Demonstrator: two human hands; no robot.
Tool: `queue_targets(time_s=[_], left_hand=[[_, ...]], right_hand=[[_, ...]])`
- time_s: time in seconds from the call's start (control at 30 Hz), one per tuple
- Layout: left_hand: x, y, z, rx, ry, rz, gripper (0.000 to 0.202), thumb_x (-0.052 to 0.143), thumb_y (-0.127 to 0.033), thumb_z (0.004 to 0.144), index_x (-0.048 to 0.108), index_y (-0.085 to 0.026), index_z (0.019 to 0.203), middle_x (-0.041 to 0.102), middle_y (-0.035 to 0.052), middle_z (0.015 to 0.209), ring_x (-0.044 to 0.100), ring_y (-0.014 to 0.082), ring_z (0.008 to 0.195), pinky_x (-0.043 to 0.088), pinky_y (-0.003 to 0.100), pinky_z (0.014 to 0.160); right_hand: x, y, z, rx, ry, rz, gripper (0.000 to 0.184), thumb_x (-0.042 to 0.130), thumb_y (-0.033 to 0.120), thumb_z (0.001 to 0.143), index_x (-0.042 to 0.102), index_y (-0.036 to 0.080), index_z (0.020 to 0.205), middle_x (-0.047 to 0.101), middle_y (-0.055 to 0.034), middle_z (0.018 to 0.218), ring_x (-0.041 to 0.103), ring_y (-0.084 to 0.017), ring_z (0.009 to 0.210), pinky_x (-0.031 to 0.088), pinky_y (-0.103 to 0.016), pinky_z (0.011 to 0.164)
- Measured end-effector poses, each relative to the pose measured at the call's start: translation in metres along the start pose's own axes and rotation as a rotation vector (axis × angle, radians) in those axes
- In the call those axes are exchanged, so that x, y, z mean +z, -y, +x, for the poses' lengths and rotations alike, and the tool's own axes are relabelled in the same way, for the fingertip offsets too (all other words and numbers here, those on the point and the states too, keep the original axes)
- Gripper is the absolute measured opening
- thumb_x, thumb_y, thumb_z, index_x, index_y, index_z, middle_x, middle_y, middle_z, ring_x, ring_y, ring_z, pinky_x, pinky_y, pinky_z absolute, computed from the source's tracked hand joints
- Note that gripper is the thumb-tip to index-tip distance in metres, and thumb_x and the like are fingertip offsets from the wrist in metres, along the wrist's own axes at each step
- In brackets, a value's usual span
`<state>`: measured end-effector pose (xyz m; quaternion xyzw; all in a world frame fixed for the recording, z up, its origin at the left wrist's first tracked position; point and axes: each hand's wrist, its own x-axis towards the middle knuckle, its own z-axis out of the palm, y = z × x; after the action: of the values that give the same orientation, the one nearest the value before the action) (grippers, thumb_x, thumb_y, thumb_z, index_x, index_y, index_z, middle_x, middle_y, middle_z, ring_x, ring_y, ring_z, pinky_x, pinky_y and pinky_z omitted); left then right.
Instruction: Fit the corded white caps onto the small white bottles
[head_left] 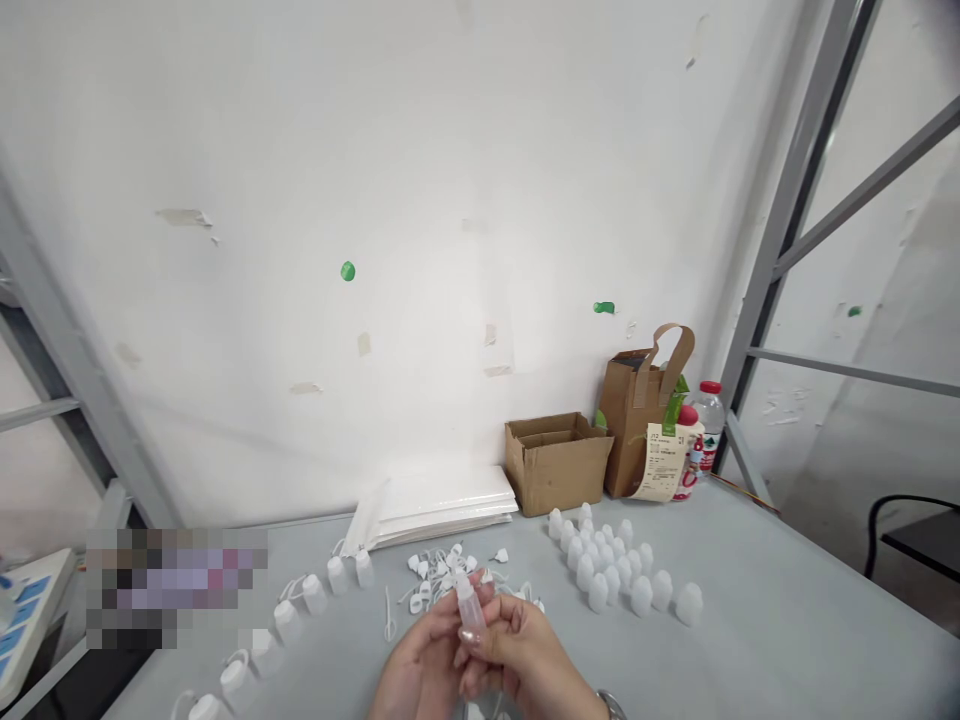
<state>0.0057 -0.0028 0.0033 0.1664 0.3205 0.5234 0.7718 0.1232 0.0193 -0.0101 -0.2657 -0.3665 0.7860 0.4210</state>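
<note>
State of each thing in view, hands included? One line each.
Small bottle: held, tilted
Right hand: closed on small bottle
Left hand: at small bottle, grip partly hidden
Corded white pieces: loose, scattered
White bottles: lined up
Translucent pieces: clustered
Cardboard box: open
Paper bag: upright
Water bottle: upright, capped

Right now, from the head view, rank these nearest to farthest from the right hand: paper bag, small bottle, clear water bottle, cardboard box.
From the right hand:
1. Small bottle: at its fingers, touching.
2. Cardboard box: ahead, by the wall.
3. Paper bag: right of the box.
4. Clear water bottle: farthest right.
</note>
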Motion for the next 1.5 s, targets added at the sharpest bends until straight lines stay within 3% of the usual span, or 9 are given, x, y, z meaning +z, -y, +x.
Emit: queue_targets(time_s=[0.1,0.27,0.4,0.53,0.6,0.7,0.87,1.27,1.5], left_hand=[[0.001,0.002,0.001,0.012,-0.078,0.036,0.04,0.051,-0.012,0.07,0.062,-0.012,0.108,0.074,0.008,0.086,0.064,0.0178,0.069,0.042,0.026,0.06],[-0.006,-0.002,0.0,0.03,-0.003,0.008,0.042,0.053,-0.02,0.067,0.063,-0.017,0.108,0.072,0.008,0.098,0.062,0.0239,0.091,0.042,0.032,0.074],[-0.008,-0.003,-0.001,0.094,-0.048,0.074,0.036,0.058,-0.026,0.067,0.066,-0.02,0.102,0.071,0.0067,0.101,0.061,0.0248,0.094,0.042,0.031,0.069],[-0.005,-0.008,0.0,0.199,-0.07,0.177,0.034,0.061,-0.035,0.068,0.068,-0.019,0.097,0.07,0.0078,0.102,0.056,0.0259,0.105,0.042,0.033,0.082],[-0.004,-0.016,0.0,0.284,-0.12,0.34,0.03,0.063,-0.038,0.065,0.07,-0.02,0.088,0.07,0.0077,0.099,0.056,0.0266,0.104,0.041,0.035,0.086],[-0.005,-0.029,-0.003,0.401,-0.174,0.863,0.018,0.07,-0.032,0.059,0.069,-0.02,0.071,0.069,0.0058,0.082,0.06,0.0256,0.088,0.041,0.035,0.083],[-0.012,-0.026,-0.009,0.238,0.112,1.487,0.032,0.077,-0.02,0.047,0.07,-0.02,0.078,0.059,0.0021,0.086,0.056,0.0196,0.074,0.043,0.03,0.073],[-0.002,-0.019,-0.013,0.207,0.036,1.783,0.024,0.055,-0.012,0.062,0.071,-0.021,0.079,0.065,0.008,0.091,0.055,0.0255,0.095,0.036,0.033,0.086],[-0.009,-0.02,-0.01,0.395,-0.096,1.801,0.019,0.051,-0.014,0.066,0.066,-0.019,0.077,0.069,0.0091,0.083,0.059,0.0252,0.084,0.04,0.036,0.079]], right_hand=[[0.005,0.009,-0.005,0.026,0.04,0.015,0.042,0.083,0.034,0.049,0.047,0.015,0.061,0.068,-0.0057,0.053,0.058,-0.011,0.035,0.042,-0.019,0.039],[0.001,0.006,-0.002,-0.016,0.034,-0.056,0.045,0.083,0.037,0.047,0.047,0.016,0.063,0.067,-0.0029,0.054,0.059,-0.012,0.037,0.044,-0.021,0.042],[-0.002,0.001,0.001,-0.051,-0.001,-0.155,0.05,0.083,0.043,0.044,0.045,0.017,0.064,0.065,0.0022,0.051,0.059,-0.011,0.038,0.046,-0.023,0.044],[-0.003,0.006,-0.001,-0.08,-0.007,-0.2,0.049,0.081,0.045,0.047,0.045,0.017,0.065,0.065,0.002,0.052,0.059,-0.011,0.041,0.044,-0.021,0.046],[-0.004,0.01,-0.001,-0.11,-0.03,-0.197,0.047,0.079,0.048,0.051,0.046,0.017,0.065,0.066,0.0006,0.054,0.059,-0.01,0.042,0.044,-0.021,0.047],[-0.007,0.018,-0.001,-0.171,-0.105,-0.181,0.045,0.076,0.049,0.056,0.049,0.016,0.068,0.068,-0.0012,0.059,0.059,-0.01,0.044,0.046,-0.023,0.051],[-0.009,0.026,-0.002,-0.194,-0.172,-0.146,0.043,0.076,0.048,0.057,0.051,0.015,0.07,0.068,-0.0018,0.061,0.057,-0.009,0.044,0.045,-0.023,0.051],[-0.01,0.022,-0.002,-0.185,-0.161,-0.152,0.04,0.076,0.045,0.06,0.053,0.014,0.071,0.069,-0.0019,0.062,0.056,-0.008,0.044,0.045,-0.023,0.051],[-0.012,0.019,-0.002,-0.184,-0.167,-0.186,0.041,0.076,0.047,0.059,0.057,0.014,0.072,0.069,-0.003,0.065,0.057,-0.009,0.046,0.044,-0.023,0.052]])
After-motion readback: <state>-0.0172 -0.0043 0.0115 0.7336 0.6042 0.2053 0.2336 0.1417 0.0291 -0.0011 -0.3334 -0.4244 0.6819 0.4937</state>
